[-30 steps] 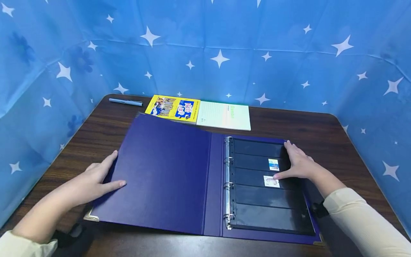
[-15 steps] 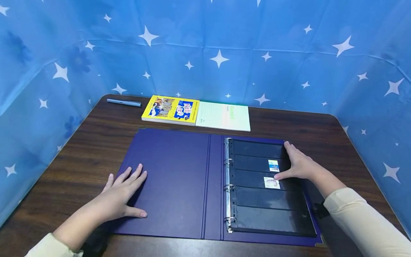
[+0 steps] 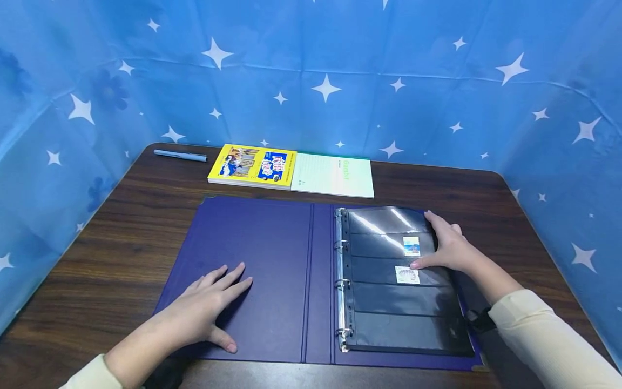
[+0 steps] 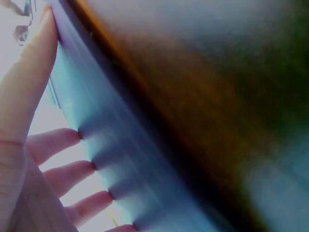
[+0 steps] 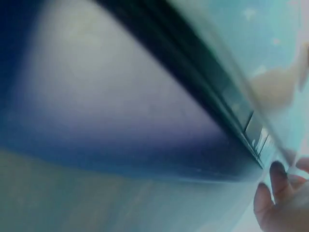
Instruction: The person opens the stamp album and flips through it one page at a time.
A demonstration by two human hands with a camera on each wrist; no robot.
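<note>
A dark blue ring binder (image 3: 272, 259) lies open and flat on the brown table (image 3: 121, 232). My left hand (image 3: 209, 305) rests palm down on the inside of its left cover, fingers spread and straight; the left wrist view shows those fingers (image 4: 53, 145) against the blue cover (image 4: 120, 159). On the right half, black sleeve pages (image 3: 389, 302) hang on metal rings (image 3: 340, 281) and hold two stamps (image 3: 411, 246) (image 3: 407, 275). My right hand (image 3: 449, 248) lies on the top page's right edge, thumb beside the lower stamp. The page's upper part bows up and shines. The right wrist view is blurred; fingertips (image 5: 282, 198) show at its lower right.
Behind the binder lie a yellow book (image 3: 252, 165) and a pale green notepad (image 3: 332, 174) side by side. A grey-blue pen (image 3: 180, 155) sits at the far left corner. Blue cloth with white stars (image 3: 320, 81) walls the table on three sides.
The left cover came down flat onto the table, and my left hand slid right across it. The top sleeve page has begun to bow up under my right hand.
</note>
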